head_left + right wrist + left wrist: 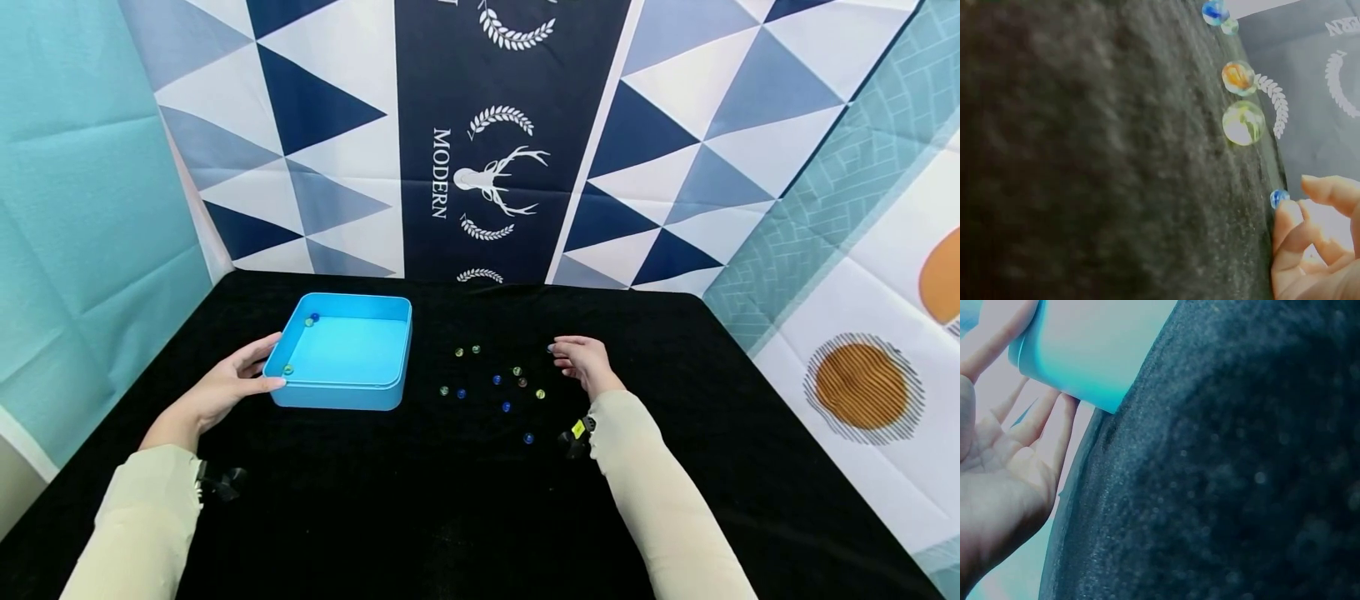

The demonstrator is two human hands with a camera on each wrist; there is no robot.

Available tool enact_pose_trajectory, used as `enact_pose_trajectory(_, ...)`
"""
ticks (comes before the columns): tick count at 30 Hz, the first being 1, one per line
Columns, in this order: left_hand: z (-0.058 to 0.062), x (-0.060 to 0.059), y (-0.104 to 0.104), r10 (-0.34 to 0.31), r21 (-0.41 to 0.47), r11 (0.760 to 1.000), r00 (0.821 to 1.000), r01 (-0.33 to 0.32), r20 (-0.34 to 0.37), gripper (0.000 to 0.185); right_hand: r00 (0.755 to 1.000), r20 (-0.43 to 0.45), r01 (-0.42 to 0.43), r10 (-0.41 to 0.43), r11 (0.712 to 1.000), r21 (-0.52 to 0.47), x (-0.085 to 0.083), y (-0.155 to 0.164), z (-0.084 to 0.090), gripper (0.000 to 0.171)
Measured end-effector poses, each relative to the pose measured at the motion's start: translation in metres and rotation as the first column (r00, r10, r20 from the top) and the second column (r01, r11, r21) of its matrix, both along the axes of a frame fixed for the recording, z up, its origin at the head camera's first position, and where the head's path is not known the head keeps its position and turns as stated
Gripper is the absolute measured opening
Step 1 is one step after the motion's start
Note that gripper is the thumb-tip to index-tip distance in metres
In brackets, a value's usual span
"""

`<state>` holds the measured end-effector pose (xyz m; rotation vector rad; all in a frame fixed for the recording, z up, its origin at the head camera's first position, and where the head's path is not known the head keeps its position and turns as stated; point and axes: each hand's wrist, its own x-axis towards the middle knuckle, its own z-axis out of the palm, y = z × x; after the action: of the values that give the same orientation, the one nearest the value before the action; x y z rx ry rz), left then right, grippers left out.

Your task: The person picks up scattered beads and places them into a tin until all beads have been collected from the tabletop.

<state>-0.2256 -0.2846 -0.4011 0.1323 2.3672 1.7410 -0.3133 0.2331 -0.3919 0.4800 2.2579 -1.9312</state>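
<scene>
A shallow light-blue open box (pixel 341 398) stands at the left of the black table. My left hand (pixel 217 387) holds its near left corner, the thumb on the near side and the fingers along the left side. Three marbles lie inside, one a green marble (pixel 288 369) near that corner. On the right, my right hand (pixel 585 362) reaches over the cloth. A blue marble (pixel 1279 199) is right at one fingertip, with a gap between the thumb and finger. Several glass marbles lie loose between box and hand, among them a yellow-green marble (pixel 1244 123) and an orange marble (pixel 1238 77).
A black cloth (pixel 420 500) covers the table. Patterned curtains (pixel 510 150) hang behind its far edge and along both sides. One blue marble (pixel 528 437) lies nearer the front than the others. A small dark device (pixel 577 437) is strapped at the right wrist.
</scene>
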Motion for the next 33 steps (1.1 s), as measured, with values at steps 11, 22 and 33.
enact_pose_trajectory(11, 0.001, -0.001, 0.000, 0.005, -0.012, 1.000, 1.000, -0.005, -0.005, 0.085, 0.992, -0.011, -0.121, 0.124, 0.977, 0.177, -0.009, 0.003, -0.003, 0.037)
enact_pose_trajectory(22, 0.001, -0.001, 0.000, 0.000, 0.002, 1.000, 1.000, 0.000, -0.002, 0.086, 0.995, -0.014, -0.092, 0.094, 0.987, 0.133, -0.011, 0.003, -0.005, 0.030)
enact_pose_trajectory(33, -0.002, -0.001, -0.001, -0.013, 0.025, 1.000, 1.000, 0.014, -0.014, 0.086, 0.996, -0.004, -0.090, 0.090, 0.996, 0.013, -0.002, 0.004, 0.000, 0.037)
